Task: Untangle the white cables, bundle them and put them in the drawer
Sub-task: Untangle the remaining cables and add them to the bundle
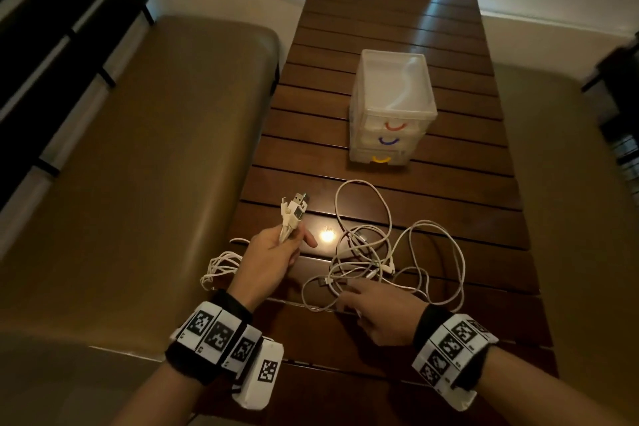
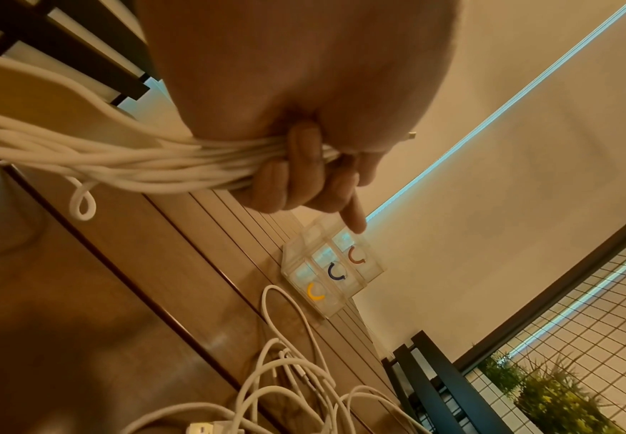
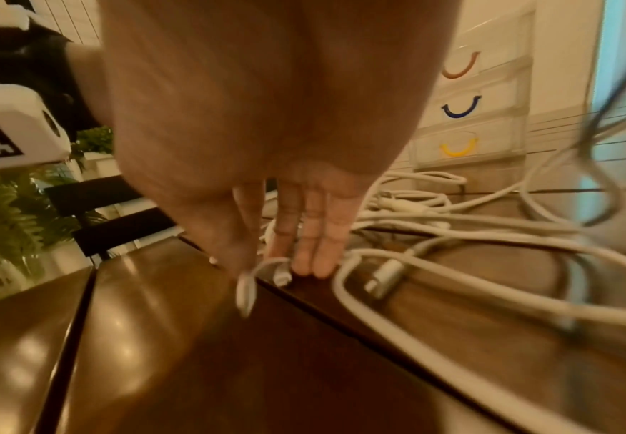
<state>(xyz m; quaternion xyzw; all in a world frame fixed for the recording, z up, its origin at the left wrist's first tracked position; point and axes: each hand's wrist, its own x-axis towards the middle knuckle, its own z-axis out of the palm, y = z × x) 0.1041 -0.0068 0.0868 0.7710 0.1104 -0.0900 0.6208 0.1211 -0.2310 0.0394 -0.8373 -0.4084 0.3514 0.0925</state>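
Wrist bands with printed markers point(image 1: 218, 335) sit closest to the camera, on both forearms. Beyond them the slatted wooden surface point(image 1: 397, 28) carries a clear three-drawer organiser point(image 1: 392, 104), all its drawers closed. Between the organiser and the person lies the loose tangle of white cables point(image 1: 373, 252), still knotted in overlapping loops. Left of that tangle, the left hand point(image 1: 273, 259) is clenched round a gathered bunch of cables point(image 2: 125, 164), plug ends poking up past the thumb and the slack trailing off the near-left edge. The right hand point(image 1: 380, 311) lies flat with straight fingers point(image 3: 315, 232) on the tangle's near strands, gripping nothing. Untangling seems partly done; next, likely, is lifting one strand free and feeding it into the held bunch without tightening the knots.
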